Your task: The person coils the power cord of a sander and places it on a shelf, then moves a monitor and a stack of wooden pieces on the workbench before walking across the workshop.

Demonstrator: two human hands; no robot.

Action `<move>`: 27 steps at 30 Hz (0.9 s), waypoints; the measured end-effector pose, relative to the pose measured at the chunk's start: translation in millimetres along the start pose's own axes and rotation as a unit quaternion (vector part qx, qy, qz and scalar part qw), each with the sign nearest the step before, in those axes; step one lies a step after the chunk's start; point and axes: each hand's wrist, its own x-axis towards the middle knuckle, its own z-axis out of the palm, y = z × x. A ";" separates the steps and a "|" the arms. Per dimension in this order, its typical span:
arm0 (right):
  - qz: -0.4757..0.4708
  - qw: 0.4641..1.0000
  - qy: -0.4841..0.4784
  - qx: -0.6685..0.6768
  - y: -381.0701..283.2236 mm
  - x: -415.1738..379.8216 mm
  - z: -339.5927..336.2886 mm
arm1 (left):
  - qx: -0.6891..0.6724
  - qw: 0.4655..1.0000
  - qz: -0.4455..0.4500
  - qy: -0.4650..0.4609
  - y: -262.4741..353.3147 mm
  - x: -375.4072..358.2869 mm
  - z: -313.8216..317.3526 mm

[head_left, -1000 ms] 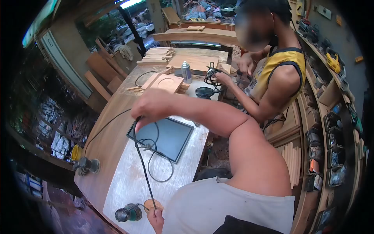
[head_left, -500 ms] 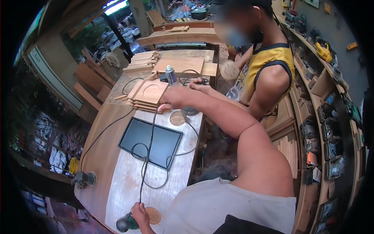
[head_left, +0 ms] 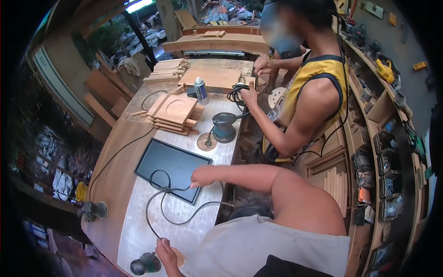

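Near the bottom of the table, my left hand is closed on the black cable, beside a green sander lying on the surface. My right hand pinches the same cable over the right edge of a dark framed panel. Between the hands the cable hangs in a slack curve, and a knotted loop of it lies on the panel.
A co-worker in a yellow top holds a coiled cable at the table's right side. A sander, a spray can and stacked wooden pieces stand beyond the panel. Another sander sits at the left edge.
My right hand has come down from the wood stack to the panel, and the stretched cable has gone slack. The co-worker has raised both hands, with a coiled cable in them.
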 end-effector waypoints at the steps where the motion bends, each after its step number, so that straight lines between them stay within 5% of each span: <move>1: 0.012 0.999 0.035 0.001 -5.8 6.5 20.6 | 0.002 1.000 -0.003 -0.001 -1.2 -0.8 -3.4; 5: -0.124 0.939 0.283 0.151 -88.0 21.6 48.8 | 0.003 0.998 -0.043 -0.052 -4.2 -5.6 -4.1; 7: -0.196 0.874 0.259 0.362 -133.1 19.0 50.5 | 0.016 0.997 -0.029 -0.076 -6.3 -12.1 -3.7; 13: -0.288 0.915 0.090 0.269 -169.7 12.4 73.7 | 0.004 0.996 -0.042 -0.082 -9.0 -16.7 -6.8; 15: -0.139 0.878 -0.278 0.364 -166.5 9.2 46.0 | -0.028 0.995 -0.048 -0.084 -8.4 -18.4 -11.4; 18: -0.194 0.883 -0.174 0.391 -123.2 30.6 67.2 | -0.002 0.997 -0.002 -0.078 -54.6 -30.1 -0.4; 22: -0.305 0.902 -0.035 0.303 -77.1 32.2 29.7 | -0.012 0.997 0.018 -0.074 -20.7 -31.0 -2.3; 27: -0.213 0.936 0.069 0.272 -32.7 22.2 -66.0 | -0.156 0.985 -0.064 -0.048 -6.0 -35.7 -41.6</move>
